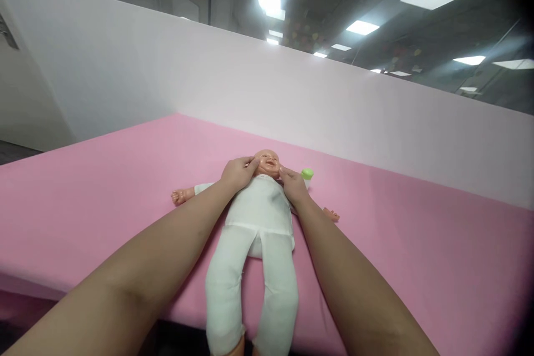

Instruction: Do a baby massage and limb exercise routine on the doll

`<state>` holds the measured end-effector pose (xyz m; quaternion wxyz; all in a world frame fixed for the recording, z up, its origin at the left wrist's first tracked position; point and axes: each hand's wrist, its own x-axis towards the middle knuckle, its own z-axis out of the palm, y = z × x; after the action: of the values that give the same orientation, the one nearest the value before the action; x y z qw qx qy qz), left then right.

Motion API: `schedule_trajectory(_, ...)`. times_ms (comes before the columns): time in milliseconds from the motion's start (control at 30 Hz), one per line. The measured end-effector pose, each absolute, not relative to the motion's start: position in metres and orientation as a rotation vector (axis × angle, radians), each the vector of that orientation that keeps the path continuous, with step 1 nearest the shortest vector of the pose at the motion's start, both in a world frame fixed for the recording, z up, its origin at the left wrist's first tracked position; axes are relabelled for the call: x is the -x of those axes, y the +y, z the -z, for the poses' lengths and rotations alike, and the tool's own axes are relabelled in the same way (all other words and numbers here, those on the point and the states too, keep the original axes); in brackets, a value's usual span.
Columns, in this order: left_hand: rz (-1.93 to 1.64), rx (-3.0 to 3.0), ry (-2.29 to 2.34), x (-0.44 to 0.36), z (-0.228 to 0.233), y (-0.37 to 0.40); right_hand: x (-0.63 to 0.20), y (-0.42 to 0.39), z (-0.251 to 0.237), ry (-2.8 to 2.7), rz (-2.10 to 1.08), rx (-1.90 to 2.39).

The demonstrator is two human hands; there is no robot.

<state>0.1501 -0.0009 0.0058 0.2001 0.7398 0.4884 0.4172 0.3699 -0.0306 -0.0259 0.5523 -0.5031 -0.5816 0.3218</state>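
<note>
- Nearest to me, both forearms reached forward from the bottom of the view over the front edge of a pink table point(417, 245).
- Between the arms lay a baby doll point(258, 222) on its back, in a white cloth suit. Its legs hung past the near edge of the table, and the feet were cut off by the frame.
- I judged the doll light: a soft, floppy cloth body and legs, with a hard, smooth head and hands. It looked best held under the head and the torso together.
- Its long axis ran almost straight away from me, leaning slightly right, head at the far end and face up. The arms spread to either side.
- My left hand point(238, 173) was curled, fingers pressed to the left side of the doll's head.
- My right hand point(293, 184) was curled too, fingertips touching the right side of the head, near the collar.
- Just beyond the right hand sat a small green-topped object point(307, 173), mostly hidden.
- Farthest off, a pale partition wall point(292, 94) backed the table.
</note>
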Motion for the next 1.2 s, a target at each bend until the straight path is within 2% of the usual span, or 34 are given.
schedule_trajectory(167, -1.189, -2.050, 1.333, -0.152, -0.009, -0.006, -0.369, -0.024, 0.029, -1.275, -0.845, 1.180)
schedule_trajectory(567, -1.099, -2.089, 1.393, -0.155, -0.017, -0.014, -0.362, -0.048, 0.001, -1.536, -0.571, 1.374)
schedule_trajectory(1200, -1.120, -2.120, 1.372, -0.154, -0.011, -0.009, -0.371, -0.040, 0.015, -1.515, -0.600, 1.275)
